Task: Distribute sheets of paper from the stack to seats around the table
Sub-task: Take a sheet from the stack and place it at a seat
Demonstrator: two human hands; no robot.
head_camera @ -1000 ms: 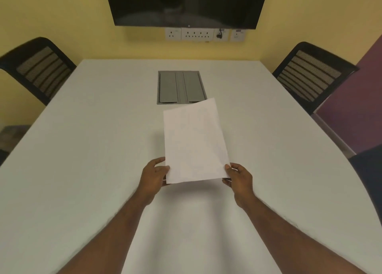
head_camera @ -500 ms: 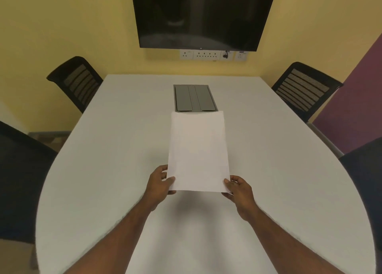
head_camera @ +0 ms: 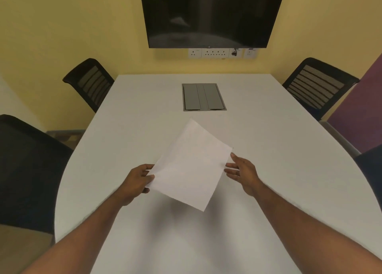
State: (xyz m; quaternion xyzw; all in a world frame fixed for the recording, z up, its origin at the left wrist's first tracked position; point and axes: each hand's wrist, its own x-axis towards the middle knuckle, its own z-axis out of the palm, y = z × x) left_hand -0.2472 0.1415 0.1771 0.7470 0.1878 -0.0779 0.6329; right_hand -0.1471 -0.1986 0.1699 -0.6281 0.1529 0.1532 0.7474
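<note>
A thin stack of white paper (head_camera: 190, 166) hangs tilted above the white table (head_camera: 268, 129), turned so one corner points toward me. My left hand (head_camera: 137, 179) pinches its left edge between thumb and fingers. My right hand (head_camera: 242, 171) is just off the paper's right edge, fingers spread and holding nothing; whether a fingertip touches the edge I cannot tell.
A grey cable hatch (head_camera: 203, 97) is set into the table's middle. Black mesh chairs stand at the far left (head_camera: 91, 81) and far right (head_camera: 318, 85), with darker chairs at the near left (head_camera: 26, 170) and near right (head_camera: 372, 170). A dark screen (head_camera: 210, 15) hangs on the yellow wall.
My right hand has let go of the paper and opened. The paper has rotated clockwise in my left hand. The view has pulled back from the table.
</note>
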